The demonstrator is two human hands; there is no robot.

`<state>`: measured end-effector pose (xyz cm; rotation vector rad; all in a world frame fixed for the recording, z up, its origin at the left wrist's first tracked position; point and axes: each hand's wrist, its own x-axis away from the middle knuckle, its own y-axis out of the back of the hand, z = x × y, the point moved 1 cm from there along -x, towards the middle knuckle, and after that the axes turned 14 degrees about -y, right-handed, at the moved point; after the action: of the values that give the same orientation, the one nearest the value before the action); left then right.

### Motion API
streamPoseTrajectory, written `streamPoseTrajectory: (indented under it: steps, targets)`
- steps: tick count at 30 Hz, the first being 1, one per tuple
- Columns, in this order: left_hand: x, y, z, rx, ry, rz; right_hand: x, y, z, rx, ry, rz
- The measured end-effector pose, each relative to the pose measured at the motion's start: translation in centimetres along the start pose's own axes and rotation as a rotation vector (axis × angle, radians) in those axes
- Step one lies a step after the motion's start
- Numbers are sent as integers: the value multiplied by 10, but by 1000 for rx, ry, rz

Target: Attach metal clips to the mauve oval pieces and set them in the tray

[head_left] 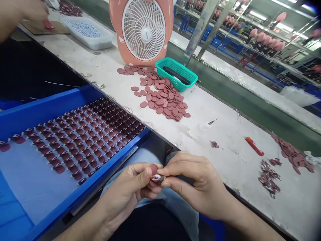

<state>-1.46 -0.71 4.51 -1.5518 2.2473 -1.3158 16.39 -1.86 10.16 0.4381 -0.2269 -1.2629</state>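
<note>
My left hand (135,184) is closed, with a flat maroon oval disc (153,168) pinched between thumb and fingers. Against the disc sits a small dark brown painted piece (157,178) with white and tan parts. The thumb and fingertips of my right hand (193,180) are closed on this piece from the right. Whether disc and piece are joined is hidden by the fingers. Both hands are above my lap, in front of the table edge. To the left, a blue tray (15,180) holds rows of similar dark pieces with maroon ovals.
Loose maroon discs (163,100) lie heaped beside a green basket (184,86) and a pink fan (117,30). Rightward are a red lighter-like object (254,146), a small blade (212,122), dark pieces (269,177) and more discs (292,152). Another person's hand (22,13) shows upper left, near a white tub (100,42).
</note>
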Motion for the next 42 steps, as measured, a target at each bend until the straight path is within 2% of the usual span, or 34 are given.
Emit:
streamPoseTrajectory:
  steps: [11,15,17,19,23,25,29,34,36,38,42]
  targets:
    - [8,13,0,60,-9,-79,-9,-10,-5,-28,-28,43]
    - [3,18,-2,40,-16,-2,-13,-10,-6,-17,13,19]
    - [2,25,-3,12,-43,27,-16,-12,-8,31,55,-45]
    - [2,31,-3,-37,-130,-60,-18,-19,-11,117,88,-158]
    - [6,38,-2,-200,-456,-368,-21,-44,-21,368,227,-422]
    - [8,37,-2,-268,-557,-401,-24,-60,-25,424,309,-477]
    - [8,43,-2,-389,-606,-444,-34,-87,-35,399,393,-503]
    - [11,58,-5,-495,-571,-558,-45,-110,-40,372,371,-476]
    - [16,72,-12,-565,-547,-614,-44,-115,-37,383,382,-422]
    - [25,96,-24,-677,-514,-679,-37,-116,-33,398,428,-362]
    - [55,174,-57,-1068,-372,-846,-21,-103,-32,411,472,-319]
